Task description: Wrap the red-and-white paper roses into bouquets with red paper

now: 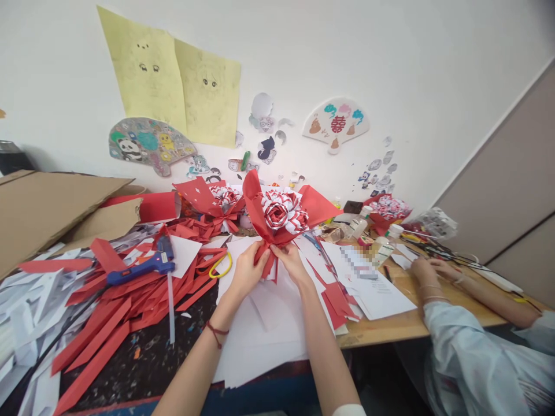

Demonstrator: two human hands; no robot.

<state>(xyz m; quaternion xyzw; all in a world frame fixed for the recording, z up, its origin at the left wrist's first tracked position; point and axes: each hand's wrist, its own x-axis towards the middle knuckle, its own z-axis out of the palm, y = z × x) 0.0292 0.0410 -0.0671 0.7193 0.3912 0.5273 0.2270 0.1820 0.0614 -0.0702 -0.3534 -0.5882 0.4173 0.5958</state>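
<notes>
A paper bouquet (282, 212) stands upright over the table, red and white folded paper roses wrapped in red paper. My left hand (246, 270) pinches the gathered stem of the wrapping from the left. From the right, my right hand (292, 263) grips the same stem, fingertips close to those of the left. A red cord is tied round my left wrist. White paper sheets (269, 323) lie under both hands.
A blue glue gun (143, 267) and a yellow loop (220, 264) lie among red paper strips (108, 323) at left. Cardboard (47, 205) sits at far left. Two more paper bouquets (219, 202) (387, 209) stand behind. Another person's hands (433, 270) rest at right among bottles and papers.
</notes>
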